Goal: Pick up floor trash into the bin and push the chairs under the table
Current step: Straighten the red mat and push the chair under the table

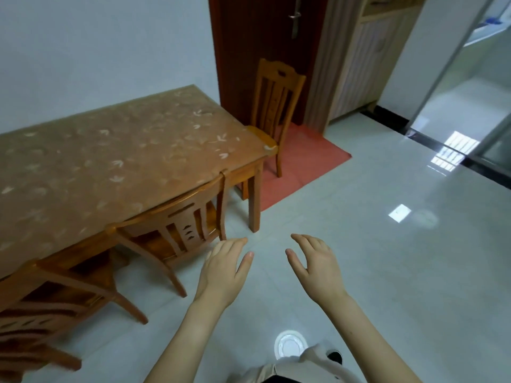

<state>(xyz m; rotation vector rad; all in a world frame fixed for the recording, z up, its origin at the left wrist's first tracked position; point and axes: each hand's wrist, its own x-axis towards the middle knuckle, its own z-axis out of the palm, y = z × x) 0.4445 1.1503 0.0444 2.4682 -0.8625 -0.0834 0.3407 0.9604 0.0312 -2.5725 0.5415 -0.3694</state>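
Both hands are up in front of the person, empty, fingers spread and loosely curled, over bare floor (359, 258). The left hand (224, 272) is the nearer one to the table (116, 161): its fingertips reach almost to the back corner of the middle chair (177, 225), which sits along the table's long side with its seat already well under the top. A second chair (49, 299) on that same side, further to the person's left, looks tucked in too, though it is partly cut off at the edge. The one that stands out is the far chair (276, 106) at the table's short end, ahead and slightly left of the hands, on the red mat (309, 161) by the door (265, 37); its seat only just meets the table corner. I would guess that is the next thing to push, straight along the table's length. A white round thing (290, 345) lies on the floor by the person's feet, behind both hands, possibly trash; no bin is in view
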